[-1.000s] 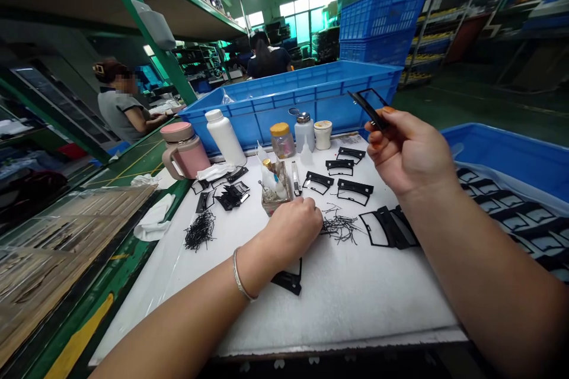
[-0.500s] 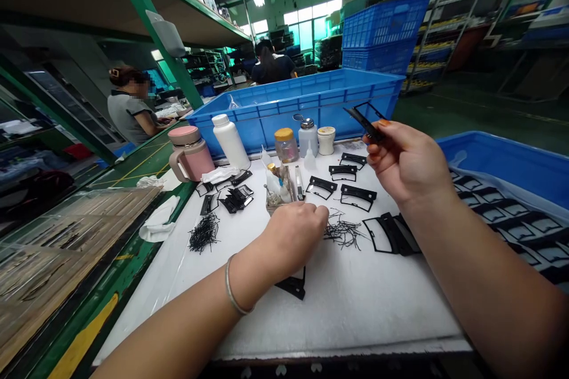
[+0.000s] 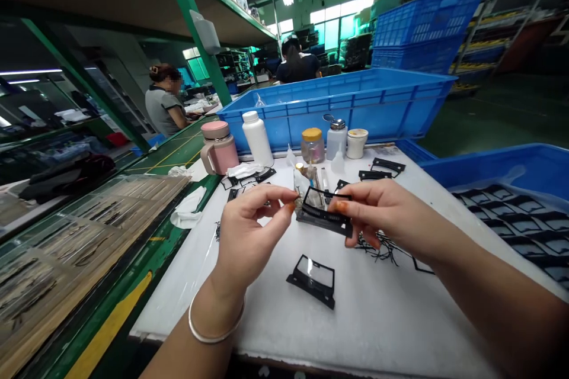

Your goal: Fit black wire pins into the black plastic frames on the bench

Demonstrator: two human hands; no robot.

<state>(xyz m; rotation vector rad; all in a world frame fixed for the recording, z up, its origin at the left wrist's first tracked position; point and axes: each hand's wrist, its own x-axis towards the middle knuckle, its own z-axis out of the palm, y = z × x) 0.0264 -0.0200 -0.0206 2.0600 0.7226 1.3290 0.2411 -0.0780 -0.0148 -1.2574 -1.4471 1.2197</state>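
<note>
My right hand (image 3: 393,207) grips a black plastic frame (image 3: 323,226) by its right end and holds it up above the table. My left hand (image 3: 249,231), with a bracelet at its wrist, is closed in a pinch at the frame's left side; whatever its fingertips hold is too small to make out. Below the hands, another black frame with a clear window (image 3: 310,279) lies on the white tabletop (image 3: 382,320). Thin black strips (image 3: 383,250) lie in a loose pile under my right hand, partly hidden by it.
Bottles, jars and a pink mug (image 3: 221,151) line the table's back, before a large blue crate (image 3: 338,106). To the right, a blue bin (image 3: 533,172) contains rows of black frames. A sectioned tray (image 3: 102,231) lies left. Two people sit farther back.
My right hand has brought its frame down and left to the middle. My left hand has risen from the strips to meet it, uncovering the frame on the table. The view has shifted left.
</note>
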